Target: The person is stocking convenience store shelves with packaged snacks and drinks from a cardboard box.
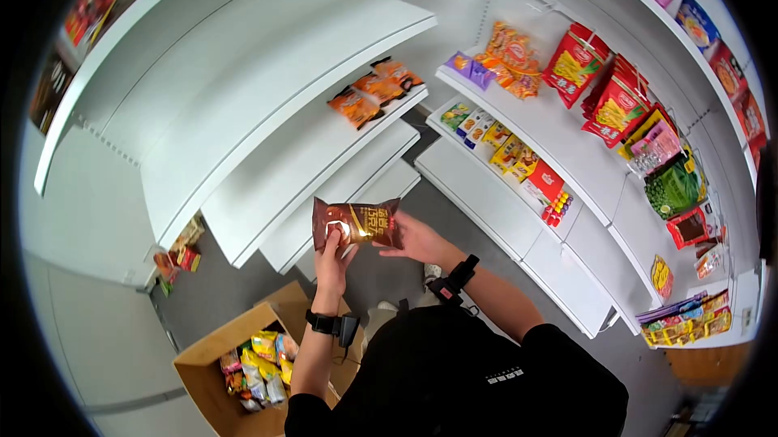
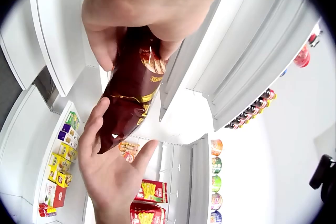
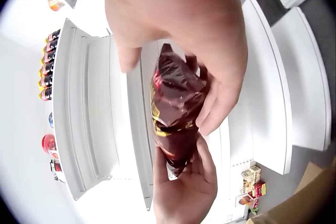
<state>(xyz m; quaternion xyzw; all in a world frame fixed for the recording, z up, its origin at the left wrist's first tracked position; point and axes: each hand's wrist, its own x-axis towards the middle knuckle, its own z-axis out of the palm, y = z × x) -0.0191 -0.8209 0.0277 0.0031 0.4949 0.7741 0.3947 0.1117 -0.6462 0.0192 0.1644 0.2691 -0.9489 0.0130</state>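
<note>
A brown snack packet [image 1: 369, 222] with gold lettering and a picture on its front is held up before the shelves. My left hand [image 1: 331, 265] grips its left end, thumb on the front and fingers behind. At the other end, my right hand [image 1: 423, 241] touches the packet's back with extended fingers. In the left wrist view, the right hand's thumb stands away from the wrapper. From the right wrist, the packet [image 3: 176, 103] appears between both hands, its crimped end near the right palm.
White shelves [image 1: 284, 133] stand ahead, one carrying orange-and-black packets [image 1: 377, 92]. On the right shelving are red chip bags [image 1: 620, 104] and small yellow boxes [image 1: 510, 153]. An open cardboard box [image 1: 198, 360] of mixed snacks sits low at left. A few packs [image 1: 188, 259] lie near the floor.
</note>
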